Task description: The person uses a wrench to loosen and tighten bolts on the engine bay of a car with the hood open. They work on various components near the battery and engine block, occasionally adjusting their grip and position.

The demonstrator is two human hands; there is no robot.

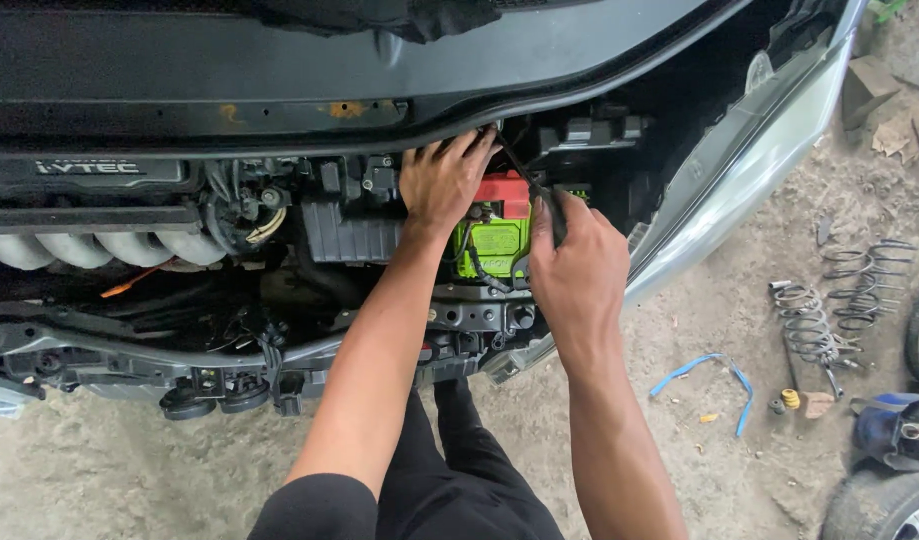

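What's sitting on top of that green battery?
A red cover and black cables lie on the green battery. The right hand covers its right end.

I'm looking into a car repair workshop: open engine bay (229, 220) at left, coil springs (839, 300) and tyres (879, 505) lying on the dirt floor (99, 470) at right.

Near the frame's centre, the battery (498, 240) has a glossy green plastic top and a smooth red plastic cap. The right hand (576, 275) grips a matt black tool handle (556, 218). At left, the intake pipes (99, 248) look like smooth, pale cast metal. The crossbar (129, 350) below is dull, grimy metal. At right, the coil springs (841, 295) are bare grey steel on rough, dusty concrete floor (99, 470).
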